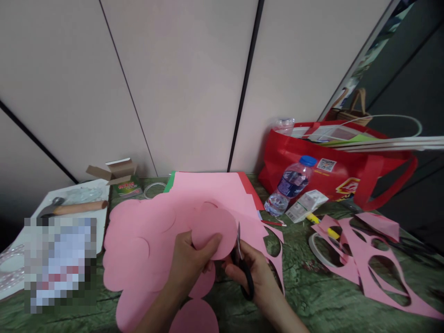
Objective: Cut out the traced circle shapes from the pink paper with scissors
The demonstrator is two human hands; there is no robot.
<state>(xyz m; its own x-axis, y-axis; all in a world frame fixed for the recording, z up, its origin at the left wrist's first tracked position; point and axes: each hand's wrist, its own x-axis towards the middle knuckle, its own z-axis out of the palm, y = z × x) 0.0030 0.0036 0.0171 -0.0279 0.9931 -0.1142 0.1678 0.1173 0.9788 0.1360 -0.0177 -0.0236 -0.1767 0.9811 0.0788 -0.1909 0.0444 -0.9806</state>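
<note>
My left hand (197, 252) pinches a pink paper circle (217, 226), thumb on top and fingers beneath. In my right hand (255, 268) are scissors with black handles (247, 277), their blades upright against the circle's right edge. Under and left of my hands lies a cloud-like spread of overlapping pink paper rounds (138, 236). Another pink round (196, 317) sits at the front edge of the view. Behind the circle rests a stack of pink sheets (208, 182), with green and red sheets showing at its sides.
A red bag (347, 171) stands at the right, a water bottle (291, 185) before it. Cut pink scraps (374, 263) and a tape roll (324, 252) lie front right. At left are an opened small box (128, 182) and a white tray (100, 226) holding a wooden-handled tool (79, 207).
</note>
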